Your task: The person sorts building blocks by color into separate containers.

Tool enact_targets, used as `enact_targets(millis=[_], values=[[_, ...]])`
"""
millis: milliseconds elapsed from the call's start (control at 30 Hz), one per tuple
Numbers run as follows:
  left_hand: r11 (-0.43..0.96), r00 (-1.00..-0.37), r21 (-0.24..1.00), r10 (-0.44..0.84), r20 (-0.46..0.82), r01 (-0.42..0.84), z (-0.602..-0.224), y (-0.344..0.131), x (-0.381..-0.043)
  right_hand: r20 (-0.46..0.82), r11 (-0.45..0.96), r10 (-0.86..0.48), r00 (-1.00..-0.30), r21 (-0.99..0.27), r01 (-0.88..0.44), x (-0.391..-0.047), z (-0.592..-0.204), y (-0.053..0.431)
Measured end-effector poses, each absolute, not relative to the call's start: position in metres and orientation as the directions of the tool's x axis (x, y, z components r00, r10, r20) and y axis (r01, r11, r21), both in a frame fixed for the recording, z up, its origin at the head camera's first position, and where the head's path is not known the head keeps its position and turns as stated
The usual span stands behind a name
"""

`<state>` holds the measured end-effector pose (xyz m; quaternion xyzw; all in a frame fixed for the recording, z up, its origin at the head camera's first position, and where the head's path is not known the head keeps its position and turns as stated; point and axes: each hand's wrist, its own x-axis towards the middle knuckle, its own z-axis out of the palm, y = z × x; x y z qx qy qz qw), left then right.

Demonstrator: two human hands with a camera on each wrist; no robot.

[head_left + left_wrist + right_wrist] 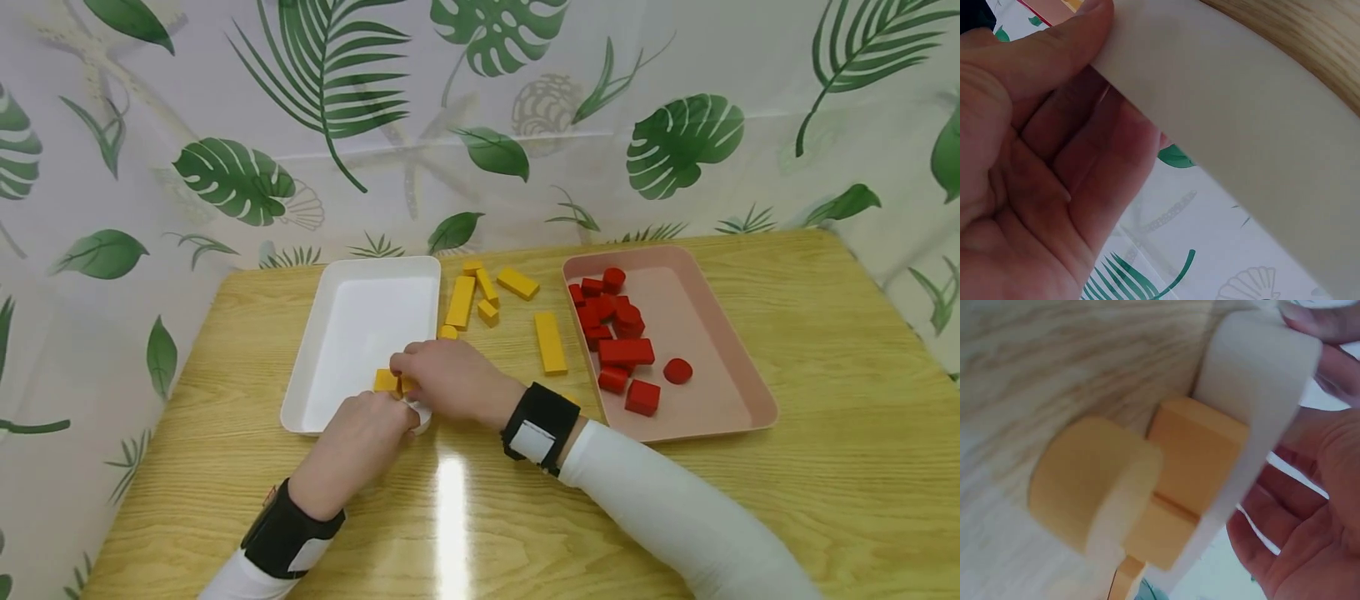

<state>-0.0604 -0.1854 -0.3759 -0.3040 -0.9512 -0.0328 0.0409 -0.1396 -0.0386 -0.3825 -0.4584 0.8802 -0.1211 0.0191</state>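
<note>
My left hand [360,442] grips the near right corner of the white tray [303,392]; in the left wrist view its thumb [1066,47] lies on the outer wall, with the fingers behind it. My right hand [457,379] reaches over the tray's right rim, fingers bent. Right at its fingertips are yellow blocks [386,382]; the hand hides part of them, and I cannot tell whether it holds one. In the right wrist view, a thick yellow disc [1091,481] and a yellow block [1194,459] lie on the wood along the tray's outer wall.
Behind my right hand, several yellow blocks [461,302] lie on the wooden table between the trays, one long block [551,343] farther right. A pink tray [720,333] on the right holds several red blocks [626,352]. A leaf-patterned cloth [420,108] hangs behind the table.
</note>
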Motion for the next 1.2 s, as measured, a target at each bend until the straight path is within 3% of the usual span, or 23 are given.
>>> enact_targets(millis=[267,667,933,1200], values=[[0.868,-0.87,0.071,0.493,-0.005,0.491,-0.372,-0.195,-0.061,0.059,0.604,-0.769,-0.637,-0.259,-0.754,-0.142,-0.361,-0.01],[0.872,-0.877,0.112,0.48,-0.013,0.476,-0.374,-0.201,-0.062,0.011,0.469,-0.874,-0.486,-0.241,-0.85,-0.126,-0.385,-0.004],[0.868,-0.873,0.106,0.487,0.012,0.485,-0.378,-0.2,-0.063,0.067,0.457,-0.88,-0.469,-0.147,-0.877,-0.124,-0.39,-0.003],[0.856,-0.861,0.096,0.506,0.045,0.508,-0.379,-0.199,-0.063,0.118,0.472,-0.862,-0.493,-0.169,-0.865,-0.127,-0.375,-0.006]])
